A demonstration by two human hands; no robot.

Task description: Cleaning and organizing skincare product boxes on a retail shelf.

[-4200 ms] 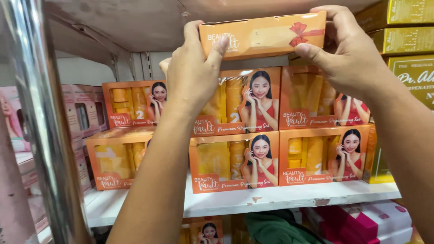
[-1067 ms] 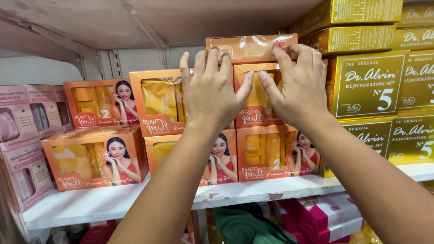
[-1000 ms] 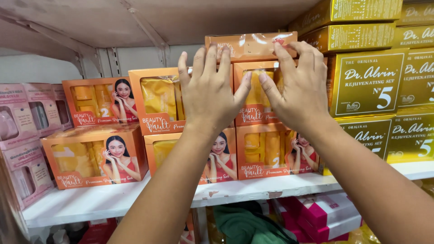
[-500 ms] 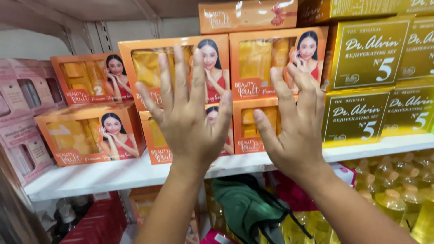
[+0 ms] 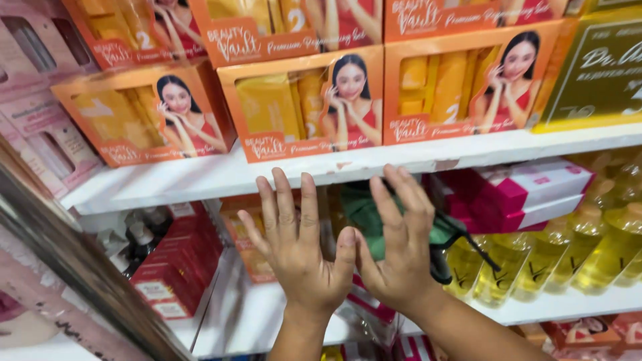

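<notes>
**Two empty hands below a shelf of orange boxes**

Two bare hands are raised side by side in the head view, palms away from the camera and fingers spread. The left hand holds nothing; its fingertips reach just under the front edge of the white painted shelf board. The right hand is likewise spread and empty, its thumb side close against the left hand's thumb, its fingers in front of a dark green bundle of fabric on the lower level.

On the shelf board above the hands stand orange cardboard gift boxes with clear windows and a printed portrait: one straight above the left hand, another above the right hand, a third further left. More of the same kind are stacked on top.

To the right lie flat pink-and-white cartons, and beside them clear bottles of yellow liquid. Lower left sit red boxes. A gold-green box stands at the upper right.
</notes>
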